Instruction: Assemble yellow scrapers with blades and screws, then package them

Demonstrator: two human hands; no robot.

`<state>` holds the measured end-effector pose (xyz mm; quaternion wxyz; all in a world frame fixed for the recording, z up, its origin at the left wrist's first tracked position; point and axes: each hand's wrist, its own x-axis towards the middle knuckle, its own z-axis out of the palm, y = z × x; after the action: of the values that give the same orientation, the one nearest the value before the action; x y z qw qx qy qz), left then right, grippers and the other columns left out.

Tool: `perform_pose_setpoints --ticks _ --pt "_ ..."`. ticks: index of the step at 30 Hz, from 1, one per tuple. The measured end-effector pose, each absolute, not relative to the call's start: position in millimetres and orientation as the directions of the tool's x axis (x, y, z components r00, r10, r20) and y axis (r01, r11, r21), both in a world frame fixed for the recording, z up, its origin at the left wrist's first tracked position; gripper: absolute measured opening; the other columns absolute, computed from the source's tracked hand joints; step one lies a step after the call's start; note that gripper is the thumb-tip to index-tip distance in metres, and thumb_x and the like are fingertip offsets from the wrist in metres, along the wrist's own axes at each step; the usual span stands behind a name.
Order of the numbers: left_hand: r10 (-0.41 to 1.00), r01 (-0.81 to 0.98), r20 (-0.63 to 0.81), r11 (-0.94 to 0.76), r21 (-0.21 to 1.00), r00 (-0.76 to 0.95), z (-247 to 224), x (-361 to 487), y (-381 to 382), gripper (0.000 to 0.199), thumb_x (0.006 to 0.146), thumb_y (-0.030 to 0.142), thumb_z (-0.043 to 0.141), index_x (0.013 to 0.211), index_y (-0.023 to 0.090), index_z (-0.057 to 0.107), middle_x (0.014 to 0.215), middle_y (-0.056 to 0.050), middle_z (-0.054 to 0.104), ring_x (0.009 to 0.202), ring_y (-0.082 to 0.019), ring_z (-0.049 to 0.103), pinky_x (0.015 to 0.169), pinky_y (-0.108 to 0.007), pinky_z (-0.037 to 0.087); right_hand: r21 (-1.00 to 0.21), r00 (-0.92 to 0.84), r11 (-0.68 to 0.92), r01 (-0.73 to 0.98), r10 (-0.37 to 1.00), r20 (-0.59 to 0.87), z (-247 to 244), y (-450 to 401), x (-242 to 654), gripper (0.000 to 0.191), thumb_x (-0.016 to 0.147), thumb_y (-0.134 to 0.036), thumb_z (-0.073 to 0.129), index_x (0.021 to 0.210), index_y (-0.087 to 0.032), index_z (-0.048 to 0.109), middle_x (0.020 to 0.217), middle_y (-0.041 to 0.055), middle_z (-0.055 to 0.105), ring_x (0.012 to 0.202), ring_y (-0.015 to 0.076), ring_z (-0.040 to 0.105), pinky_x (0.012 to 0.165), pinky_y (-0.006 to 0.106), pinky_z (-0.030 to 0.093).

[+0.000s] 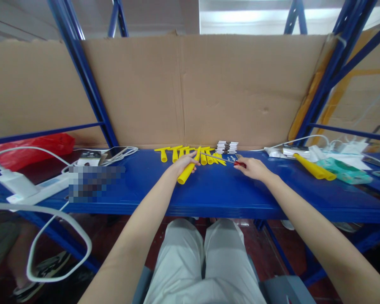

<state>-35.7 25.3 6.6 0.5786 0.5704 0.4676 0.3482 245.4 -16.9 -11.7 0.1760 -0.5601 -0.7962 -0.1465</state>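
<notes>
My left hand (pixel 186 163) is closed around a yellow T-shaped tool (pixel 186 172), its round handle end pointing down toward me. My right hand (pixel 251 167) grips a screwdriver by its red handle (pixel 240 164). The thin metal shaft (pixel 220 158) points left, its tip at the head of the yellow tool by my left fingers. Behind my hands, several more yellow T-shaped tools (pixel 164 155) lie in a row on the blue table (pixel 240 190). A stack of small white packets (pixel 226 147) stands just right of that row, against the cardboard.
Cardboard (pixel 234 88) closes off the back. On the left are a red bag (pixel 34 147), a white power strip (pixel 44 190) and cables. Two yellow pieces (pixel 313 169) and a green packet (pixel 345 170) lie at the right. A person's foot (pixel 44 270) shows at lower left.
</notes>
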Motion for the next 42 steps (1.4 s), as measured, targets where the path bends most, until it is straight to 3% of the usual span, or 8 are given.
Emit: perform_pose_setpoints --ticks 4,8,12,16,22,30,35,42 --pt "0.944 0.14 -0.128 0.088 0.986 0.305 5.2 -36.2 26.1 0.079 0.076 0.001 0.046 0.146 0.024 0.018 0.076 -0.004 0.063 0.043 -0.008 0.05 0.04 -0.019 0.039 -0.017 -0.292 0.332 0.943 0.852 0.435 -12.3 -16.1 243.6 0.024 0.088 -0.036 0.041 0.092 -0.021 0.059 0.091 0.008 0.069 0.076 0.0211 0.064 0.06 0.028 0.04" --pt "0.951 0.157 -0.105 0.06 0.986 0.29 1.9 -36.1 27.6 0.078 0.077 0.001 0.048 0.146 0.024 0.02 0.086 -0.008 0.065 0.043 -0.008 0.052 0.04 -0.019 0.041 -0.065 -0.264 0.324 0.944 0.857 0.443 -14.4 -13.7 243.7 0.02 0.081 -0.035 0.053 0.095 -0.02 0.054 0.086 0.0074 0.068 0.075 0.0213 0.064 0.059 0.027 0.04" --pt "0.955 0.163 -0.082 0.036 0.986 0.284 -1.5 -35.0 29.0 0.074 0.078 0.003 0.05 0.145 0.024 0.024 0.099 -0.011 0.065 0.042 -0.006 0.052 0.04 -0.019 0.042 -0.004 -0.257 0.292 0.956 0.848 0.463 -13.8 -14.5 244.3 0.014 0.083 -0.034 0.05 0.088 -0.022 0.053 0.074 0.0042 0.067 0.066 0.0197 0.062 0.052 0.026 0.034" --pt "0.961 0.165 -0.086 0.043 0.985 0.264 -1.5 -32.7 28.3 0.073 0.08 0.004 0.049 0.145 0.025 0.024 0.107 -0.013 0.062 0.044 -0.007 0.054 0.04 -0.019 0.043 0.06 -0.286 0.295 0.954 0.829 0.48 -12.0 -17.2 243.4 0.019 0.084 -0.039 0.047 0.086 -0.023 0.057 0.076 0.0037 0.068 0.069 0.0197 0.062 0.051 0.026 0.033" --pt "0.968 0.146 -0.086 0.052 0.988 0.237 -0.3 -29.9 26.0 0.07 0.081 0.004 0.046 0.144 0.025 0.026 0.099 -0.011 0.063 0.043 -0.007 0.053 0.04 -0.019 0.042 0.018 -0.282 0.306 0.952 0.852 0.442 -13.5 -15.8 241.2 0.023 0.088 -0.035 0.043 0.093 -0.021 0.06 0.092 0.0076 0.069 0.078 0.0212 0.064 0.06 0.028 0.04" --pt "0.967 0.164 -0.086 0.047 0.985 0.239 1.2 -29.9 23.6 0.07 0.081 0.004 0.045 0.144 0.025 0.025 0.082 -0.007 0.063 0.042 -0.008 0.052 0.041 -0.02 0.043 -0.072 -0.253 0.322 0.944 0.847 0.468 -15.6 -11.4 243.3 0.017 0.079 -0.031 0.057 0.093 -0.022 0.053 0.082 0.0051 0.068 0.072 0.0202 0.064 0.058 0.026 0.041" --pt "0.967 0.192 -0.085 0.039 0.981 0.24 3.3 -29.8 20.5 0.069 0.082 0.005 0.045 0.145 0.024 0.024 0.086 -0.008 0.064 0.043 -0.008 0.052 0.042 -0.021 0.045 -0.003 -0.262 0.296 0.955 0.848 0.46 -12.6 -16.2 243.2 0.017 0.084 -0.036 0.05 0.09 -0.022 0.057 0.082 0.0053 0.069 0.071 0.0202 0.063 0.055 0.026 0.038" --pt "0.97 0.29 -0.076 0.007 0.957 0.23 4.1 -29.6 19.1 0.068 0.083 0.007 0.045 0.145 0.024 0.024 0.095 -0.01 0.065 0.043 -0.007 0.052 0.043 -0.021 0.044 0.003 -0.279 0.311 0.95 0.849 0.449 -12.2 -17.2 243.3 0.025 0.087 -0.037 0.043 0.098 -0.021 0.06 0.1 0.0078 0.068 0.086 0.0233 0.064 0.066 0.029 0.042"
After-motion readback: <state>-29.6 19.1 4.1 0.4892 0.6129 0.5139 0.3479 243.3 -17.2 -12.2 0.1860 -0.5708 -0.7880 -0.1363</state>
